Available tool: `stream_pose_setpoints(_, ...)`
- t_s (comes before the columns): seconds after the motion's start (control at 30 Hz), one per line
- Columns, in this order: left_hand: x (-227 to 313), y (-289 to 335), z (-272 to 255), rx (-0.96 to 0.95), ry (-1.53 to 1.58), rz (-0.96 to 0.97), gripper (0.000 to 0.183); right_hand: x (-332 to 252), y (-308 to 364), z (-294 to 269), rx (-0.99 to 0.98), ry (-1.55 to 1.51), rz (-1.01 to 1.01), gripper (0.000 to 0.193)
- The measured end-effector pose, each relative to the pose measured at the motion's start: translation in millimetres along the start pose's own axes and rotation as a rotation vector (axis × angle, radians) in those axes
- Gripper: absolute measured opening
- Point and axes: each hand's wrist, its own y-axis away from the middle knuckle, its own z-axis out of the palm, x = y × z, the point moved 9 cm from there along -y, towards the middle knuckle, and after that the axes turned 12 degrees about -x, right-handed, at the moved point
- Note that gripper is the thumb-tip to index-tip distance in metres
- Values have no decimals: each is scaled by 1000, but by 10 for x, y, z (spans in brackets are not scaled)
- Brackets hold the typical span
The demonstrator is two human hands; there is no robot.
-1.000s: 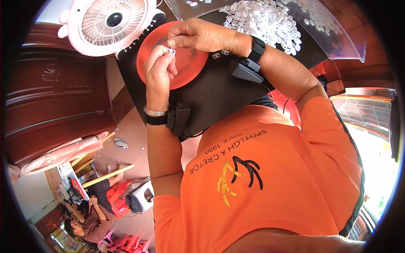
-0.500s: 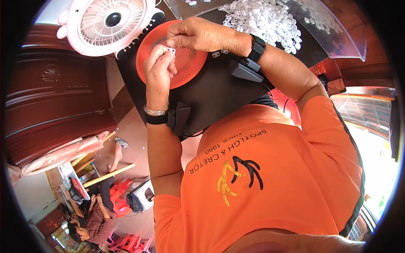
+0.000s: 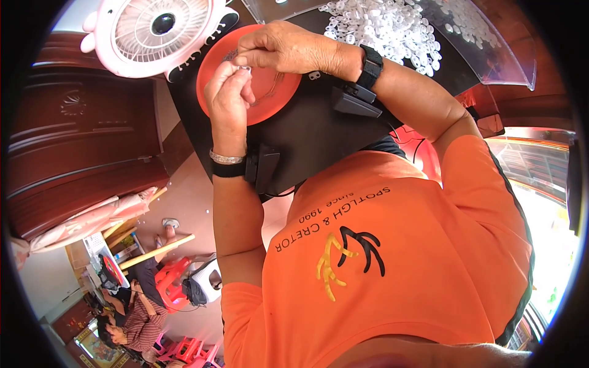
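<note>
My left hand is closed in a pinch on a small white plastic piece with holes. Close against it, my right hand has its thumb and forefinger pressed together at the piece's edge. Whatever those right fingertips hold is too small to make out. Both hands are over an orange-red round plate, where thin, dark, wire-like bits lie, partly hidden by my hands. Another small white piece lies on the black table just right of the plate.
A large heap of white plastic pieces covers the far right of the table, beside a clear plastic sheet or tray. A pink-and-white fan stands far left. Lower left, another person sits near red stools.
Both hands have shifted slightly up, still together over the plate. The white piece sits lower between my left fingers and shows less. The other person's foot has moved.
</note>
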Motion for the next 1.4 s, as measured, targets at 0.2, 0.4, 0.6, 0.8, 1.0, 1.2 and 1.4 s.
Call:
stream_pose_setpoints(0.2, 28, 61, -297, 205, 95, 73, 16, 154, 6, -152, 177, 58, 12, 28)
stream_pose_setpoints(0.4, 47, 61, -387, 248, 164, 137, 18, -22, 135, -270, 210, 534, -119, 16)
stream_pose_setpoints(0.6, 27, 87, -468, 322, 138, 159, 17, -17, 192, -487, -69, 598, 216, 18)
stream_pose_setpoints(0.8, -177, 120, -771, 550, 158, 62, 9, -214, 162, -335, -47, 386, -13, 18)
stream_pose_setpoints(1.0, -201, 166, -839, 607, 215, 100, 10, -220, 19, 95, -136, 371, -16, 24)
stream_pose_setpoints(1.2, -144, 173, -840, 619, 237, 163, 11, -310, -317, 461, -197, 468, -28, 28)
stream_pose_setpoints(1.4, -104, 138, -800, 600, 272, 225, 10, -58, -586, 700, -327, 605, 122, 23)
